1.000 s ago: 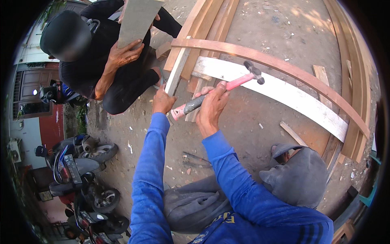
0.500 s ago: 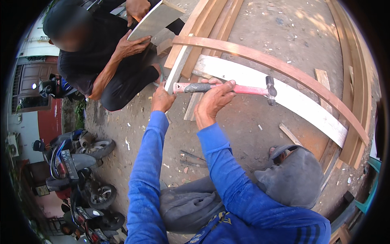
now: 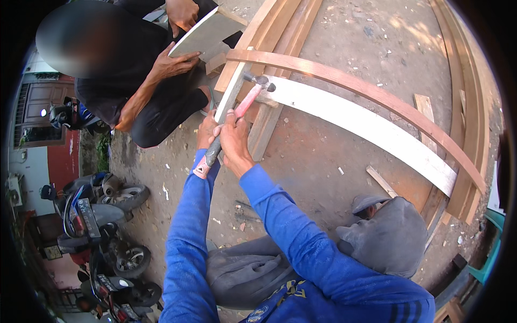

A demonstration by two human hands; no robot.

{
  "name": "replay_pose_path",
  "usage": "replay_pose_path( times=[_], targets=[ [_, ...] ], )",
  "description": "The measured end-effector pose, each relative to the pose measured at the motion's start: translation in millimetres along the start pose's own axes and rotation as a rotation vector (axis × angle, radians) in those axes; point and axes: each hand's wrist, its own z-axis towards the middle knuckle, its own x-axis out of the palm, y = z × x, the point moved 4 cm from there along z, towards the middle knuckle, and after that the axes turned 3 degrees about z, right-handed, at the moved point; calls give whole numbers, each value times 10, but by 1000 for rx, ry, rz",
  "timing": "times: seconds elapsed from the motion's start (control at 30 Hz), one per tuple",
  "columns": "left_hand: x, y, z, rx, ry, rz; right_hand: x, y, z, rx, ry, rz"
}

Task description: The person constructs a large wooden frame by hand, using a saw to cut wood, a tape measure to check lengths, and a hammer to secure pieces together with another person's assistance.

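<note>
My right hand (image 3: 237,141) is wrapped round the handle of a hammer (image 3: 249,101). The handle is pinkish red with a dark grip, and its butt end reaches back over my left wrist. The dark steel head sits beside a pale wooden strip (image 3: 231,92), close to the near-left end of a long white board (image 3: 344,119); whether it touches either one I cannot tell. My left hand (image 3: 207,131) is closed on the lower end of the strip, partly hidden behind my right hand. Above the white board, a reddish wooden slat (image 3: 344,76) runs across to the right.
At the upper left a crouching person in black (image 3: 124,70) holds a pale flat panel (image 3: 207,35). Long timbers (image 3: 296,32) lie at the top, with more beams (image 3: 460,81) at the right. Several motorbikes (image 3: 102,215) stand at the left. A short offcut (image 3: 381,181) lies on the ground.
My right hand has moved left, and the hammer has swung from level to slanting, its head now by the strip. The other person's head has shifted left. My left hand stays on the strip.
</note>
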Motion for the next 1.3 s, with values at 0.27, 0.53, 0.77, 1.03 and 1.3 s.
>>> replay_pose_path(
  times=[0.27, 0.53, 0.77, 1.03, 1.3],
  targets=[
    [-95, 262, 46, 150, -156, 349, -113, 777, 46, -351, -348, 299],
    [-100, 161, -20, 145, -158, 329, -122, 355, 59, -54, 83, -96],
    [-100, 112, 6, 84, -95, 209, -127, 411, -1, -181, -129, -6],
    [-63, 120, -23, 168, -114, 196, 125, 171, -74, -163, -123, 65],
    [-98, 169, -39, 136, -162, 357, -577, 149, -62, 44, 265, -517]
  ],
)
